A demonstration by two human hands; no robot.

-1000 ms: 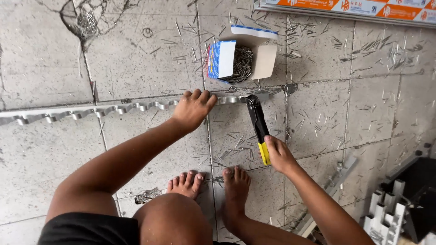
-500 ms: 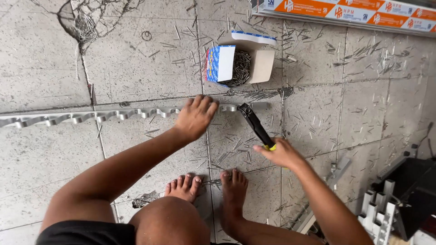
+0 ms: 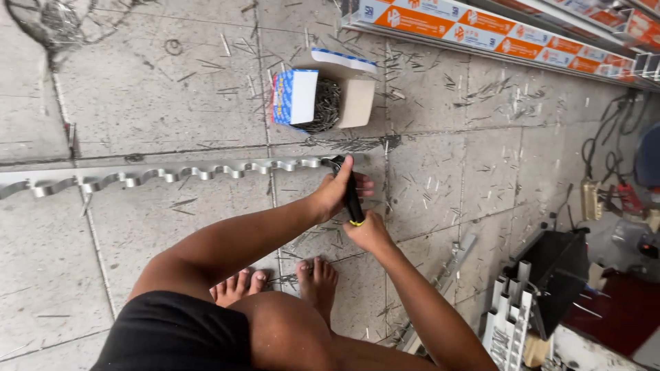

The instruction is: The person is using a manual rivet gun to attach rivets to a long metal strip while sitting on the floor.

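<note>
A long scalloped metal strip (image 3: 172, 172) lies across the tiled floor. At its right end sits the head of a black hand tool (image 3: 353, 199) with a yellow handle tip. My left hand (image 3: 335, 194) wraps around the tool's upper part, close to the strip's end. Just below it, my right hand (image 3: 370, 235) grips the yellow-tipped handle end. An open cardboard box of nails (image 3: 323, 103) with a blue flap rests on the floor just beyond the strip. My bare feet (image 3: 317, 278) are planted under my hands.
Loose nails (image 3: 495, 93) are scattered over the tiles. Long orange-and-white packs (image 3: 481, 34) run along the top right. White metal channel pieces (image 3: 509, 326), a black stand (image 3: 560, 264) and cables (image 3: 605, 137) crowd the right side. A metal profile (image 3: 457, 251) lies nearby.
My left hand has left the strip and closed around the tool. The tool's head has swung over to the strip's right end, with my right hand still on the handle.
</note>
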